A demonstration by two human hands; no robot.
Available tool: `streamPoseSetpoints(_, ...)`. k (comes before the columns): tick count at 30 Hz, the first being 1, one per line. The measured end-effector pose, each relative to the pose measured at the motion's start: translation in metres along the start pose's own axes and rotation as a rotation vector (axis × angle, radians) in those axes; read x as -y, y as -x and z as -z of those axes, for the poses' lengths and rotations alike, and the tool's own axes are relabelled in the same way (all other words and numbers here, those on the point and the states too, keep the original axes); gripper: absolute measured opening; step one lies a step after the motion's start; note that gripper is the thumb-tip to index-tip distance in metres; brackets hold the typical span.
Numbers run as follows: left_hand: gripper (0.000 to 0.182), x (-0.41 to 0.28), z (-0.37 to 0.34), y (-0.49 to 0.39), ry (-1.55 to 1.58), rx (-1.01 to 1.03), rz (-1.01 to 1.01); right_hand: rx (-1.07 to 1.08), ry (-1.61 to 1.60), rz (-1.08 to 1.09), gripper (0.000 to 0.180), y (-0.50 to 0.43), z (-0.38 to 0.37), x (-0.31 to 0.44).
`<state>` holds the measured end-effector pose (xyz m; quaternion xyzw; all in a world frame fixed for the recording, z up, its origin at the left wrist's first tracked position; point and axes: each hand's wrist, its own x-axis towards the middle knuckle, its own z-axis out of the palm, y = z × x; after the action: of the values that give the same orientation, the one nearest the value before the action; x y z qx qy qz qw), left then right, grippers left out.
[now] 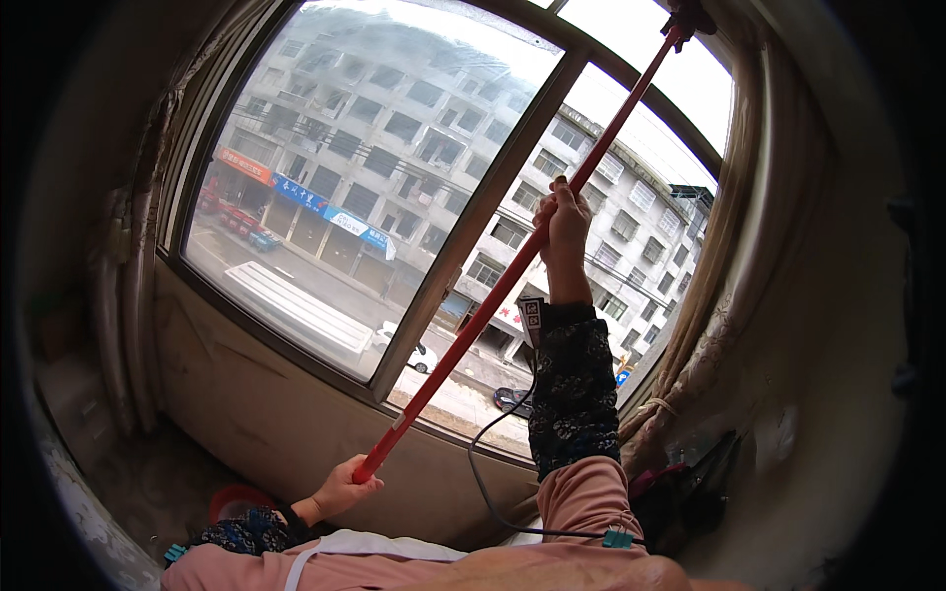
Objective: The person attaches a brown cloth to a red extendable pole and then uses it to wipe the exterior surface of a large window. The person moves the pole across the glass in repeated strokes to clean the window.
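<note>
A long red pole (473,325) slants across the view from lower left to upper right. My left hand (344,487) grips its lower end, below the window sill. Higher up, my right hand (565,221) is closed around the shaft with the arm stretched out. At the pole's far tip a dark, bunched head (691,21), which looks like cloth or mop strands, is at the upper right corner of the window. Whether it touches the frame or glass is not clear. The sliding window (369,185) has a hazy left pane and a clearer view on the right.
Gathered curtains hang left (122,325) and right (720,310) of the window, the right one tied. A red basin (240,501) is on the floor at lower left. Dark bags (687,487) lie at lower right. A black cable (480,473) loops beside my right arm.
</note>
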<state>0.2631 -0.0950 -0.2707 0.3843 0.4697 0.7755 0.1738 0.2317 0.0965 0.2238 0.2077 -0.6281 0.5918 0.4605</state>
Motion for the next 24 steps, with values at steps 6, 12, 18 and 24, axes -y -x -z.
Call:
streamPoseSetpoints(6, 0.013, -0.059, -0.027, -0.095, -0.056, -0.052, -0.22, 0.029, 0.437, 0.07, 0.048, -0.053, -0.018, -0.015)
streamPoseSetpoints(12, 0.014, -0.105, -0.062, -0.162, 0.217, 0.115, -0.131, -0.051, 0.659, 0.262, 0.036, -0.138, -0.031, -0.019)
streamPoseSetpoints(18, 0.017, -0.05, -0.067, -0.166, 0.344, 0.19, 0.073, -0.091, 0.819, 0.324, 0.034, -0.111, -0.001, -0.059)
streamPoseSetpoints(24, 0.029, 0.041, -0.056, -0.094, 0.192, 0.205, 0.325, 0.004, 0.701, 0.174, 0.04, 0.057, 0.045, -0.114)
